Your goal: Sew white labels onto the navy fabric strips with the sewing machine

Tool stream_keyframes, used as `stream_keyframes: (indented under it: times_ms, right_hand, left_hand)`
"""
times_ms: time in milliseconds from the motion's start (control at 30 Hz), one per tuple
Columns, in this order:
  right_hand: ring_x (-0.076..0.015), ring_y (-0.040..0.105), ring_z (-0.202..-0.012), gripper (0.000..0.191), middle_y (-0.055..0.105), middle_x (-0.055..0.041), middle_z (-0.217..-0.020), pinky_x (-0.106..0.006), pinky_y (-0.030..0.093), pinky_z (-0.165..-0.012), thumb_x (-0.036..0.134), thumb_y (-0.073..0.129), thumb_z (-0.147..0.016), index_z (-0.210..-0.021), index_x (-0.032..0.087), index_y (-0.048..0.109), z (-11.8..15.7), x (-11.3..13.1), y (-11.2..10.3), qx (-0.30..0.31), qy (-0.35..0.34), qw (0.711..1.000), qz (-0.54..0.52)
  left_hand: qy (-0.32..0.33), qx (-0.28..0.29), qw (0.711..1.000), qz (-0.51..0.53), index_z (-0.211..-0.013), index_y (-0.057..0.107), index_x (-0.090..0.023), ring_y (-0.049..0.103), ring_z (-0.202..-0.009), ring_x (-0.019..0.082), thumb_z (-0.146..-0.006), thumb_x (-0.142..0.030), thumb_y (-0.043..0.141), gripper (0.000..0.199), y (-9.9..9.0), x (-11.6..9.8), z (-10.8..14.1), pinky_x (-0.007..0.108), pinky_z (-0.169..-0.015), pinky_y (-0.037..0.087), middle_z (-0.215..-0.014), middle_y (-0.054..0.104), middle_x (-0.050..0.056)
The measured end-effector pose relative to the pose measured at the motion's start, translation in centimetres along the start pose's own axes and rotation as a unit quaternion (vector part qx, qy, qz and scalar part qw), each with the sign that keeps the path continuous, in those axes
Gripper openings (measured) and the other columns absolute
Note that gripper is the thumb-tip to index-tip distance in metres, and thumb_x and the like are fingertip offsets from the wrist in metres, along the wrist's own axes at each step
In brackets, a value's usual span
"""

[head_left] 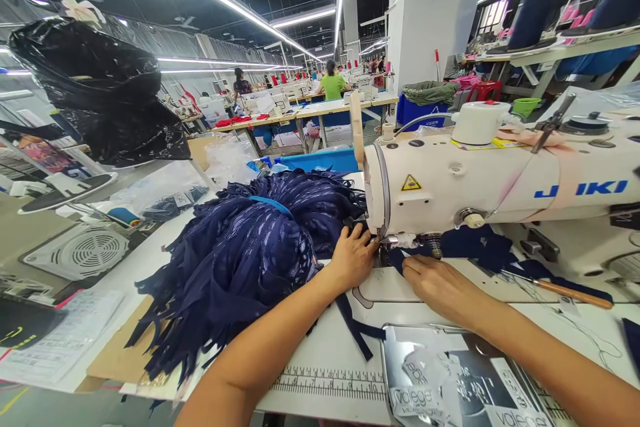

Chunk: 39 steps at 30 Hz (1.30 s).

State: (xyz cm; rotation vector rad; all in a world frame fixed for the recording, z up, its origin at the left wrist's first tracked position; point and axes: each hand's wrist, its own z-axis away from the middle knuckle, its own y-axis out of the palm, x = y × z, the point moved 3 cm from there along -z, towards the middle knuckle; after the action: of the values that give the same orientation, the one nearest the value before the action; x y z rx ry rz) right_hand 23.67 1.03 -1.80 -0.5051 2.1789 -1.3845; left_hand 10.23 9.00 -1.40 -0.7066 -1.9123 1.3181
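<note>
Head view: From my distant seat I am looking down at a sewing machine [425, 173] standing on a white table [310, 347].
Left hand [353, 257]: It is resting palm down just left of the metal foot [384, 255], fingers spread and tips reaching toward it; the underside is hidden, so I cannot tell whether they are pinching anything.
Right hand [433, 280]: It is lying just right of the foot, fingers bent together with the tips on the cloth; the thumb is not showing clearly, so I cannot tell how firmly they are gripping.
Navy cloth [397, 258]: It is lying by the foot, between the hands, well in from the table's near edge.
Feel: I am judging it light, soft and limp, perhaps a little slippery, more likely to bunch than break.
Hold: I am favouring flat fingertips on its edges, either side of the foot and clear of it.
Bundle [240, 260]: Navy strips, some lacy, are lying under a blue band [273, 205], loose ends spilling toward the table's left edge.
Tin [440, 337]: It is sitting at the near edge, beside a ruler [325, 383], bearing paper labels [430, 373].
</note>
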Motion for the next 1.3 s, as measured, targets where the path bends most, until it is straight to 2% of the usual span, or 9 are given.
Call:
stream_keyframes:
  times_ms: [433,767,967,1133,1300]
  right_hand:
    - [-0.0162,0.054,-0.06,0.025,0.055,-0.0047,-0.067,-0.025,0.042,-0.054,-0.008,0.042,-0.061,-0.063,0.017,0.048,-0.5,1.0,0.1,-0.017,0.013,0.999,0.035]
    - [-0.017,0.057,-0.062,0.025,0.058,-0.007,-0.072,-0.025,0.043,-0.054,-0.008,0.042,-0.064,-0.067,0.016,0.049,-0.9,1.7,1.0,-0.007,0.048,0.997,0.065]
    - [-0.0166,0.057,-0.065,0.023,0.061,-0.0062,-0.074,-0.025,0.043,-0.057,-0.005,0.044,-0.067,-0.067,0.016,0.052,-0.9,0.6,0.7,0.007,0.043,0.997,0.071]
    - [-0.0182,0.058,-0.07,0.023,0.063,-0.0092,-0.081,-0.028,0.044,-0.063,-0.004,0.045,-0.069,-0.076,0.013,0.057,0.4,-2.3,1.0,0.03,0.049,0.993,0.105]
    - [-0.0194,0.058,-0.073,0.019,0.063,-0.0099,-0.08,-0.029,0.045,-0.065,0.002,0.043,-0.076,-0.077,0.012,0.059,1.0,-3.1,1.1,0.037,0.054,0.995,0.08]
  left_hand:
    - [0.003,-0.01,1.0,0.018,-0.099,0.058,-0.019,0.042,-0.105,0.027,-0.082,-0.024,0.044,0.023,0.2,0.3,-0.5,0.044,-0.081,0.032,-0.104,0.058,0.007]
    - [0.013,-0.015,1.0,0.012,-0.092,0.059,-0.017,0.044,-0.1,0.027,-0.082,-0.025,0.043,0.021,0.9,0.7,-1.5,0.044,-0.079,0.032,-0.092,0.061,0.008]
    - [-0.017,0.001,1.0,0.021,-0.093,0.059,-0.017,0.044,-0.103,0.028,-0.083,-0.025,0.041,0.022,0.9,0.6,-1.5,0.045,-0.08,0.033,-0.094,0.061,0.009]
    - [-0.033,0.023,0.999,0.028,-0.099,0.057,-0.014,0.048,-0.099,0.026,-0.08,-0.017,0.043,0.024,-1.1,0.1,-0.2,0.042,-0.082,0.033,-0.103,0.06,0.009]
    - [0.075,0.064,0.994,0.053,-0.083,0.058,-0.014,0.053,-0.079,0.017,-0.079,-0.011,0.045,0.014,-4.1,-0.5,4.5,0.032,-0.072,0.035,-0.084,0.062,0.005]
